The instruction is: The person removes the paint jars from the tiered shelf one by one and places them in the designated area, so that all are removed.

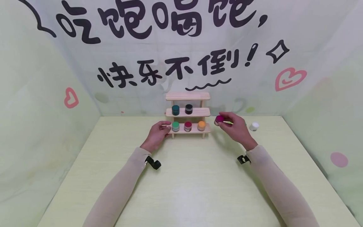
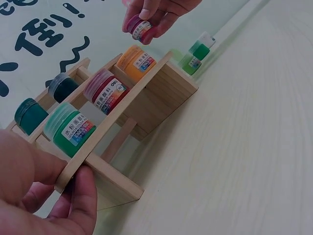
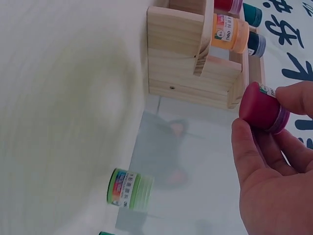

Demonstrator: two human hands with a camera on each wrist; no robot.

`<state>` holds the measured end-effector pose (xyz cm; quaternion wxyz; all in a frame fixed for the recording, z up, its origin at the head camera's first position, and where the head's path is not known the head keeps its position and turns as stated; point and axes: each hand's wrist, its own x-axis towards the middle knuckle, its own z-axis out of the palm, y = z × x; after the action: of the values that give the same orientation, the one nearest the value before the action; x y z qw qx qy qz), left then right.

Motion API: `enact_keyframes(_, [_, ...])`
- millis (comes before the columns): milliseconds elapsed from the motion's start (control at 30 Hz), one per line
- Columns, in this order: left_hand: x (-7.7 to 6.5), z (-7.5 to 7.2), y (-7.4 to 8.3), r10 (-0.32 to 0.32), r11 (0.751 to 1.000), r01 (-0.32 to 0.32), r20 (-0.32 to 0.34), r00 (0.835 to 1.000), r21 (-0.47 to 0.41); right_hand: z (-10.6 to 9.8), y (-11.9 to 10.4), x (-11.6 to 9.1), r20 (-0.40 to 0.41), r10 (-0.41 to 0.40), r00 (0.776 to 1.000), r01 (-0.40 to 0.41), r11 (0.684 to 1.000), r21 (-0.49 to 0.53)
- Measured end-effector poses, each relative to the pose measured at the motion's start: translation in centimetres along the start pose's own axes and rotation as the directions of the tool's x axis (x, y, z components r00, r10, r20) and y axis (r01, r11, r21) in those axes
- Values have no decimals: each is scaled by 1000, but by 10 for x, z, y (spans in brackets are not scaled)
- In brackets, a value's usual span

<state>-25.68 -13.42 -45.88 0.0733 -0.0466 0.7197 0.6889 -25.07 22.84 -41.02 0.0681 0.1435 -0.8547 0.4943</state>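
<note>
Right hand [image 1: 236, 127] pinches the magenta jar [image 1: 219, 119] right of the rack [image 1: 187, 96]; left hand [image 1: 157, 134] pinches the bottom shelf [image 1: 208, 128] at left; best brace steadily, avoiding bumping the orange jar [image 1: 201, 126]

Magenta jar [image 3: 259, 108], orange jar [image 1: 201, 126], pale wood-grained rack [image 1: 187, 96]

Through my head feed I see a left sleeve [image 1: 120, 186] and a right sleeve [image 1: 279, 181], both long, plain, close-fitting and pale beige; the left carries a black clip [image 1: 153, 163] with a rounded end, the right a squarer black mount [image 1: 241, 160] marked with a pale fleck
</note>
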Motion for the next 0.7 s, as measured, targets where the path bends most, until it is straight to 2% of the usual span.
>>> enact_keyframes(333, [3, -2, -2, 4, 1000, -4, -2, 1000, 3, -9, 15, -8, 22, -2, 1000, 2, 1000, 5])
enact_keyframes(600, [3, -2, 0, -4, 1000, 4, 0, 1000, -8, -20, 30, -17, 52, 75, 996, -69, 991, -114])
enact_keyframes(700, [2, -1, 0, -10, 1000, 10, 6, 1000, -12, -23, 36, -20, 58, 79, 995, -70, 988, -139])
